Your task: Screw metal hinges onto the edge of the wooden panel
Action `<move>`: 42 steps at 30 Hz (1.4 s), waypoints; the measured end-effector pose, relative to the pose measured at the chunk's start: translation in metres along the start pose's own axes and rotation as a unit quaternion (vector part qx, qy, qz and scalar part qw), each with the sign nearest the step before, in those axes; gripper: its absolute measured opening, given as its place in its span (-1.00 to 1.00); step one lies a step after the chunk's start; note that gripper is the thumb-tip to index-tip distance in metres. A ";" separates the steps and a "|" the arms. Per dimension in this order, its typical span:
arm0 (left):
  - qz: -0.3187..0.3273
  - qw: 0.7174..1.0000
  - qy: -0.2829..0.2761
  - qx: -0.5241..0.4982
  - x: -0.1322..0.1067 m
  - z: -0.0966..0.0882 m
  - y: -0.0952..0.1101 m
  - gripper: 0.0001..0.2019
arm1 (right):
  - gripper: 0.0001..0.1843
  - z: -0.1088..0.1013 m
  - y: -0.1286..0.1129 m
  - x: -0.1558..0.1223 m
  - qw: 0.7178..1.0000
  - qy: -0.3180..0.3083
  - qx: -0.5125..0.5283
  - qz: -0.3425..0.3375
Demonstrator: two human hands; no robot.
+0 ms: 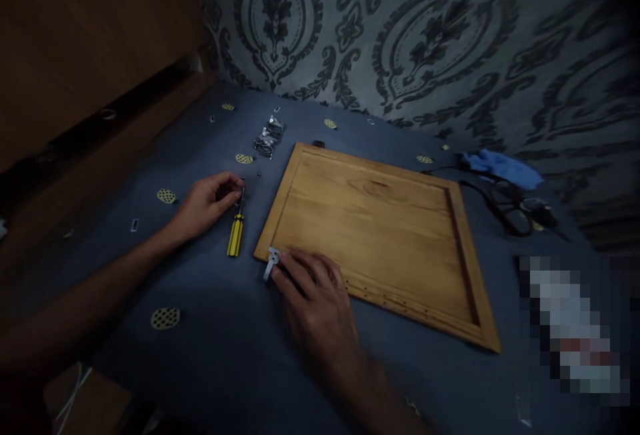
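Note:
A wooden cabinet door [370, 222] with a raised frame lies flat on the blue cloth. At its near left corner sits a small metal hinge [271, 262], held by the fingertips of my right hand [320, 295], whose other fingers rest over the door's near edge. To the left of the door lies a screwdriver [235, 235] with a yellow handle, its shaft pointing away from me. My left hand [213, 198] is beside the shaft, thumb and fingers drawn together near its tip. What they pinch is too small to make out.
Several metal hinges [269, 135] lie in a pile beyond the screwdriver. Eyeglasses [510, 212] and a blue cloth [503, 167] are at the right, with a blurred-out object [570, 328] nearer me. A patterned wall [350, 28] rises behind; wooden furniture [90, 42] stands left.

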State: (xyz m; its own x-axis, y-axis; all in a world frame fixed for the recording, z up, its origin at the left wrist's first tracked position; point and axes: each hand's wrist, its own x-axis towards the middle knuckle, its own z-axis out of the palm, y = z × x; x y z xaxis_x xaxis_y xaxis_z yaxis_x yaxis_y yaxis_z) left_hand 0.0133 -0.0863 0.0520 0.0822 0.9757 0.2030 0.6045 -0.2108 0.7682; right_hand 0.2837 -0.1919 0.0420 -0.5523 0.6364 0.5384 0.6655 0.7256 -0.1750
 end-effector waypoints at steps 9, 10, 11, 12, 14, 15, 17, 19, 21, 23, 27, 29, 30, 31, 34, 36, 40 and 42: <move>0.022 0.997 0.044 0.064 0.014 -0.007 -0.017 -0.76 | -0.72 0.003 -0.001 0.000 1.000 0.013 0.004 0.009; 0.025 0.996 0.043 0.079 0.018 -0.008 -0.017 -0.77 | -0.71 0.003 -0.001 0.000 1.000 0.013 0.003 0.007; 0.029 0.994 0.041 0.095 0.022 -0.008 -0.017 -0.77 | -0.70 0.003 -0.001 0.000 1.000 0.012 0.002 0.006; 0.033 0.992 0.037 0.112 0.027 -0.009 -0.016 -0.78 | -0.70 0.003 -0.001 0.000 1.000 0.010 0.002 0.004; 0.041 0.988 0.022 0.146 0.035 -0.008 -0.015 -0.81 | -0.69 0.003 0.000 0.000 1.000 0.007 0.002 0.003; 0.042 0.986 0.014 0.163 0.038 -0.008 -0.015 -0.83 | -0.69 0.003 0.000 0.000 1.000 0.007 0.002 0.003; 0.042 0.980 -0.001 0.195 0.042 -0.007 -0.016 -0.86 | -0.68 0.002 0.000 0.000 1.000 0.008 0.002 0.003; 0.040 0.974 -0.009 0.222 0.043 -0.005 -0.017 -0.86 | -0.68 0.002 0.000 0.000 1.000 0.002 0.000 0.003; 0.038 0.970 -0.013 0.241 0.043 -0.004 -0.019 -0.85 | -0.68 0.002 0.000 0.000 1.000 -0.009 -0.002 0.005; 0.038 0.967 -0.013 0.251 0.042 -0.002 -0.020 -0.84 | -0.68 0.002 0.000 0.000 1.000 -0.014 -0.001 0.006; 0.037 0.966 -0.006 0.256 0.042 0.000 -0.021 -0.84 | -0.69 0.001 0.000 0.001 1.000 -0.014 0.006 0.010; 0.036 0.967 0.003 0.251 0.042 0.001 -0.021 -0.85 | -0.69 0.001 -0.001 0.001 1.000 -0.022 0.008 0.010; 0.035 0.969 0.009 0.246 0.042 0.000 -0.021 -0.85 | -0.69 0.001 -0.001 0.001 1.000 -0.024 0.008 0.008; 0.035 0.970 0.017 0.239 0.041 0.000 -0.021 -0.85 | -0.68 0.001 -0.001 0.001 1.000 -0.024 0.009 0.008; 0.031 0.976 0.041 0.211 0.041 -0.003 -0.021 -0.85 | -0.68 0.002 -0.001 0.000 1.000 -0.018 0.013 0.008; 0.028 0.981 0.053 0.185 0.040 -0.005 -0.021 -0.83 | -0.68 0.003 -0.001 0.000 1.000 -0.014 0.017 0.007; 0.028 0.989 0.056 0.137 0.037 -0.008 -0.012 -0.80 | -0.69 0.003 -0.001 0.000 1.000 -0.012 0.017 0.008; 0.034 0.991 0.042 0.119 0.032 -0.007 -0.002 -0.79 | -0.69 0.002 -0.001 0.001 1.000 -0.010 0.015 0.010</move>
State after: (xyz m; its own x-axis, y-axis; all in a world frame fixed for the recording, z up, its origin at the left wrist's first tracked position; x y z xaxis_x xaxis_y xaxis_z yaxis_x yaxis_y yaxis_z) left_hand 0.0091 -0.0547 0.0618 0.0683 0.9494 0.3065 0.7710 -0.2452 0.5878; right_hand 0.2811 -0.1913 0.0411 -0.5495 0.6550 0.5187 0.6608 0.7206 -0.2100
